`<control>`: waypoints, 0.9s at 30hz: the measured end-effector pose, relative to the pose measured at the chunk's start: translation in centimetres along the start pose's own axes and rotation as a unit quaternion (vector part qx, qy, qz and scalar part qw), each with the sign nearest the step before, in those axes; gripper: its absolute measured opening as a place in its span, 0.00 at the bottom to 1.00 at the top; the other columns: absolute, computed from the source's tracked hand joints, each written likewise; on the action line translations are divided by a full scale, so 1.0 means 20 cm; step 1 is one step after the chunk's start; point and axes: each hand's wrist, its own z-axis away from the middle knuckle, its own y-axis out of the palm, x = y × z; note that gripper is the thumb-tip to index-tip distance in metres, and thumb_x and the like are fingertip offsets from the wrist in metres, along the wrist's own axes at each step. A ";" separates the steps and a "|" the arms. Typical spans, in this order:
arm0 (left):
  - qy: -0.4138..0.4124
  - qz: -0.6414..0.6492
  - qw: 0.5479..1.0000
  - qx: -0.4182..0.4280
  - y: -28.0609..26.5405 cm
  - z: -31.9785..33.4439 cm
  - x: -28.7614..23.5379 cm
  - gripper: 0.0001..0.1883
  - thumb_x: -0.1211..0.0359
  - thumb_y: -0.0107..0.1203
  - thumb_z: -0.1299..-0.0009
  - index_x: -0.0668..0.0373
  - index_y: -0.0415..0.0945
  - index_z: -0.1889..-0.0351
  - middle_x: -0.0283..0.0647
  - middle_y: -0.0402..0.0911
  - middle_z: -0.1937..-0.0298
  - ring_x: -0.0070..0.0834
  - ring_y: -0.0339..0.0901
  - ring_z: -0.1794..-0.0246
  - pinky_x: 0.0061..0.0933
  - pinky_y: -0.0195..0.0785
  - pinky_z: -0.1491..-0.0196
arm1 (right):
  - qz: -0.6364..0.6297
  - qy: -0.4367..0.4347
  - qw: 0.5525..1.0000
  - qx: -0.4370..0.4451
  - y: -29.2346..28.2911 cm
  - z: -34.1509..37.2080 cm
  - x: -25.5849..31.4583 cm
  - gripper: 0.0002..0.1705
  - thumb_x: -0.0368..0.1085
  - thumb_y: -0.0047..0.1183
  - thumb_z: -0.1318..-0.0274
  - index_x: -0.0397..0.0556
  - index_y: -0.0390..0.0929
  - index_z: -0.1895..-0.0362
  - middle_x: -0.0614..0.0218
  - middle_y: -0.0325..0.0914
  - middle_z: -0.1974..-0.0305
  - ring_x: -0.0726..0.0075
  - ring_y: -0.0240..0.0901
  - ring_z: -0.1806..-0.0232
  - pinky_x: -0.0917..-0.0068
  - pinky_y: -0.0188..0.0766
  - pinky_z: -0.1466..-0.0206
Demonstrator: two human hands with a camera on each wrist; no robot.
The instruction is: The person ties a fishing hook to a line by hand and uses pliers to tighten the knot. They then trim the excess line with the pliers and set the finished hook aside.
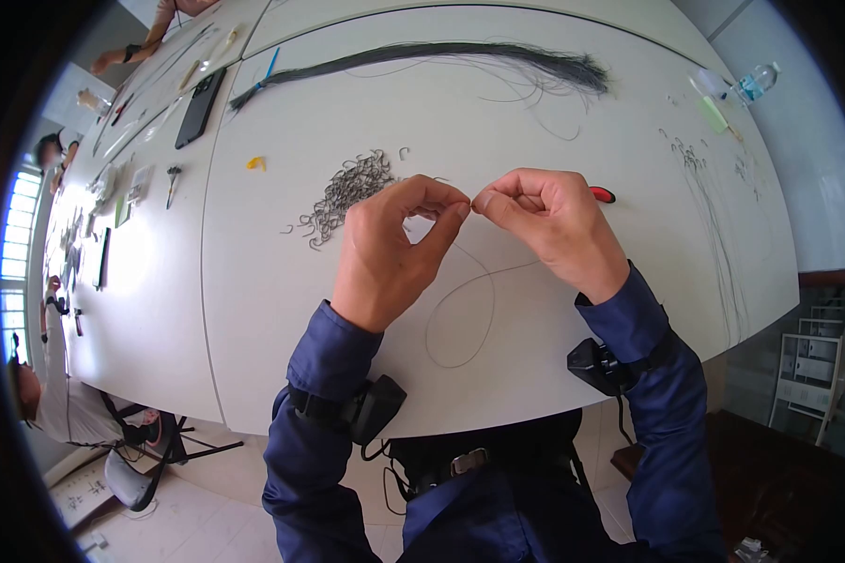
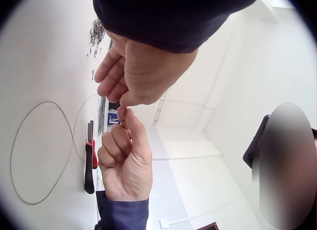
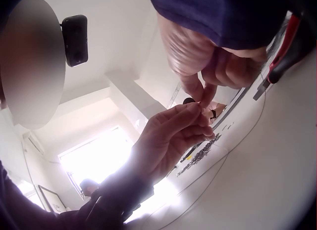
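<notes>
In the head view the left hand [image 1: 392,246] and the right hand [image 1: 565,221] meet at their fingertips over the white table, thumbs and forefingers pinched together. A thin grey line [image 1: 427,328] hangs from the hands and curls in a loop above or on the tabletop; which, I cannot tell. Whatever sits between the fingertips is too small to make out. Just behind the left hand lies a pile of small metal hooks [image 1: 347,192]. Red-handled pliers [image 2: 89,165] lie beside the right hand, partly hidden by it in the head view.
A bundle of dark line [image 1: 422,58] stretches across the table's far side. Hooks on long lines [image 1: 714,216] lie at the right, near a plastic bottle [image 1: 757,83]. To the left are a yellow piece [image 1: 255,163] and a phone [image 1: 200,109]. Other people sit around the tables.
</notes>
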 end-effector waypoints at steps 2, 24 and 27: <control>-0.001 0.002 1.000 0.000 0.00 0.00 0.00 0.06 0.72 0.63 0.30 0.67 0.83 0.60 0.38 0.87 0.65 0.21 0.83 0.63 0.25 0.75 0.52 | 0.002 0.001 1.000 -0.002 0.00 0.00 0.00 0.14 0.38 0.59 0.35 0.37 0.84 0.61 0.78 0.74 0.80 0.89 0.61 0.79 0.82 0.58 0.76; 0.018 0.061 0.998 0.004 -0.01 -0.01 0.03 0.07 0.74 0.60 0.30 0.66 0.82 0.57 0.44 0.87 0.62 0.29 0.85 0.61 0.28 0.77 0.52 | -0.006 0.068 0.997 0.032 -0.02 0.01 0.06 0.13 0.37 0.59 0.36 0.37 0.84 0.60 0.78 0.77 0.75 0.91 0.65 0.75 0.85 0.61 0.71; 0.026 0.024 0.999 0.034 -0.01 0.00 0.01 0.07 0.73 0.61 0.29 0.67 0.82 0.58 0.41 0.87 0.62 0.25 0.83 0.61 0.27 0.75 0.50 | -0.007 0.077 0.996 0.041 -0.03 0.01 0.04 0.13 0.36 0.60 0.36 0.37 0.84 0.59 0.78 0.79 0.73 0.91 0.66 0.72 0.87 0.63 0.68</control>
